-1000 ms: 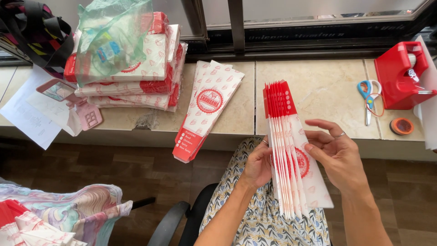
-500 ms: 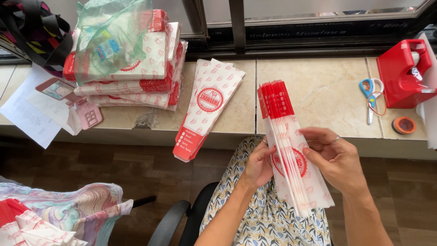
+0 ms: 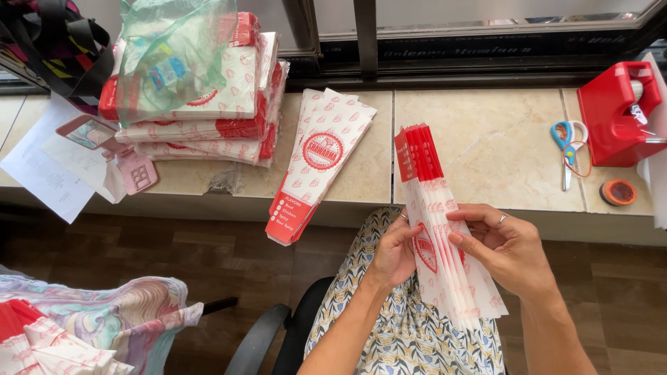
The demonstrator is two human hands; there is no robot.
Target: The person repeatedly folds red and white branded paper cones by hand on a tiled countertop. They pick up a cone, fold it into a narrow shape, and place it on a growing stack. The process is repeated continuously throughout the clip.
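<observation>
Both hands are closed on one fanned bundle of red-and-white paper sleeves (image 3: 445, 236): the left hand (image 3: 394, 251) is pinched on its left edge, the right hand (image 3: 506, 251) is wrapped over its right side, fingers curled. Between the two hands the bundle is held above the lap, its long axis running near to far, red ends pointed at the stone counter (image 3: 486, 139). One flat sleeve pile (image 3: 321, 161) is seen left of the left hand, which is nearer to it; one larger stack (image 3: 208, 104) lies far left. One pair of scissors (image 3: 570, 146), one tape dispenser (image 3: 615, 111) and one tape roll (image 3: 617, 192) are seen far right.
</observation>
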